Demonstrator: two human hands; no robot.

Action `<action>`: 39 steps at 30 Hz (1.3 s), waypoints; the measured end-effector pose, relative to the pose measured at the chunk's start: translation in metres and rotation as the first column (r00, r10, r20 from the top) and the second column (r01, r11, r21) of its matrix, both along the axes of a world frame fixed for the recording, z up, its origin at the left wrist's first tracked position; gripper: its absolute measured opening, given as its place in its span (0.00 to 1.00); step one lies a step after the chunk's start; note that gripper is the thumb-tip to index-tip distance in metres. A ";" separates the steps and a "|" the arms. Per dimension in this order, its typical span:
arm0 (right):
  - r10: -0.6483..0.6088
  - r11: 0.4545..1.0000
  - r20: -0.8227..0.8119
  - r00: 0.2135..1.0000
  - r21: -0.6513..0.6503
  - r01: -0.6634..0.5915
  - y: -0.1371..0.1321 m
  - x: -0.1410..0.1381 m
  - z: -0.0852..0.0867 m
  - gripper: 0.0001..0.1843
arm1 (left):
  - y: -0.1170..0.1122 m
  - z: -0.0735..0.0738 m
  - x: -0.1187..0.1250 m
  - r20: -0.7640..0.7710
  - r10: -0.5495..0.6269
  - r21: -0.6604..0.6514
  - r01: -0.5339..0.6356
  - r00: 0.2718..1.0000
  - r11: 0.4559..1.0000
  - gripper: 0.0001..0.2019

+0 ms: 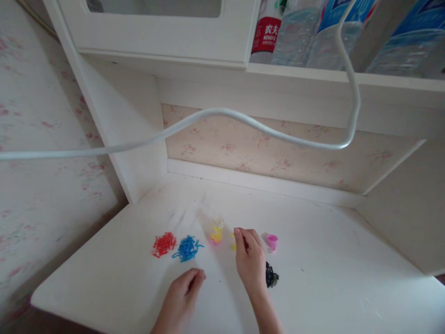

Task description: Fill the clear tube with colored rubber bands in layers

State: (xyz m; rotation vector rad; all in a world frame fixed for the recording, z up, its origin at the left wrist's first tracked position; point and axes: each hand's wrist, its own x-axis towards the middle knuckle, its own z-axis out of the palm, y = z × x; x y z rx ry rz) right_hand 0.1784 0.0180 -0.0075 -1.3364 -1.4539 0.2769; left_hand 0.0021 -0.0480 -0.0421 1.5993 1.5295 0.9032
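Low in the middle of the frame, the right hand (250,262) lies on the white desk (330,260) with its fingers (240,235) held close together and bent down over a few loose yellow bands (233,246). Whether they pinch one cannot be told. Just left of those fingers stands a small clear cup (217,230) with more yellow bands in it. To the right of them sits a pink cap (272,241), and a black heap of bands (271,276) lies against the wrist side of that hand.

The left hand (182,294) rests at the bottom centre, fingers curled in and the tips drawn toward the thumb, with nothing showing between them. Above it, toward the left, lie a blue heap (187,247) and a red heap (163,244) – side by side, just apart.

A white cable (222,112) loops across the upper half of the frame, and water bottles (299,32) stand on the shelf at the upper right.
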 end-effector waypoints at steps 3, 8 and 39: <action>0.018 0.999 0.020 1.000 0.041 -0.019 0.016 -0.013 0.016 0.15 | -0.008 -0.016 -0.004 0.057 0.044 -0.009 -0.043 0.997 0.999 0.22; -0.001 0.996 0.140 0.990 0.088 -0.011 0.035 -0.027 0.029 0.16 | -0.007 -0.010 -0.006 0.119 0.047 -0.007 -0.047 0.992 0.999 0.24; -0.165 0.925 0.047 0.985 -0.340 0.171 -0.051 -0.003 -0.047 0.24 | 0.071 0.012 0.059 -0.563 -0.240 0.014 0.299 0.791 0.954 0.13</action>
